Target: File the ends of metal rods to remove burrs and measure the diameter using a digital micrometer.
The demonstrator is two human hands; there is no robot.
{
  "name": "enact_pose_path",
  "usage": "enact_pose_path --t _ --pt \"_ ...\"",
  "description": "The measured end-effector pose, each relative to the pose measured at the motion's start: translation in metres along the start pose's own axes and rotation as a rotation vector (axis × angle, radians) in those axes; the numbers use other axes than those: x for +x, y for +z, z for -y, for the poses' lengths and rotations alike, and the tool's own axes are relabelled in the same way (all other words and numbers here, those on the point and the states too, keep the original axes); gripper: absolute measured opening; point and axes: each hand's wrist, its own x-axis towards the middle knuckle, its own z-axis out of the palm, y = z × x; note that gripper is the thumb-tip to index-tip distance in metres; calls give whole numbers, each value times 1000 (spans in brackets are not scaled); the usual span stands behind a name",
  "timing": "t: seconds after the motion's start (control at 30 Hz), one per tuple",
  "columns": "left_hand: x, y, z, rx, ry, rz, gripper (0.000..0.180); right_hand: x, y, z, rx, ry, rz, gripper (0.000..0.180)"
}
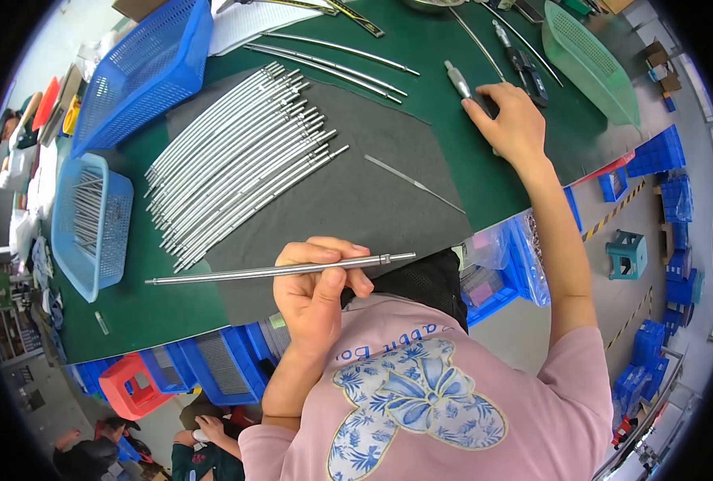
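My left hand [312, 301] is closed around a slim metal shaft [236, 276] with stepped ends, held almost level above the near edge of the table. At the right, my right hand [513, 124] lies curled over a silver-barrelled micrometer [456, 78]. Its thumb and fingertips touch the tool, and the palm hides most of its frame. Beyond this hand is a second micrometer, with a dark body [526, 74]. Many similar metal shafts [236, 152] lie side by side in a slanting row on a dark grey cloth [356, 192].
A flat file [412, 183] rests on the cloth. Several loose shafts [332, 64] lie behind the row. Blue baskets [144, 76] stand at the left, one light blue with thin rods [116, 256]. A green basket [589, 64] stands far right, and blue bins [220, 365] sit below the table edge.
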Motion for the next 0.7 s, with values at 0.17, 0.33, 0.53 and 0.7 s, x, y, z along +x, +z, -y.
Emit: enact_pose_path --t 0.17,0.33,0.53,0.7 --pt "-8 -2 10 0 -4 36 13 -68 -33 41 647 -409 98 12" --pt "-22 4 21 -30 -74 39 14 -131 -42 80 1120 -288 447 18" --pt "-29 0 -8 364 -455 162 14 -137 -22 68 1127 -207 320 16" --pt "-7 21 -16 1293 387 332 19 -138 -21 68 1112 -158 270 16"
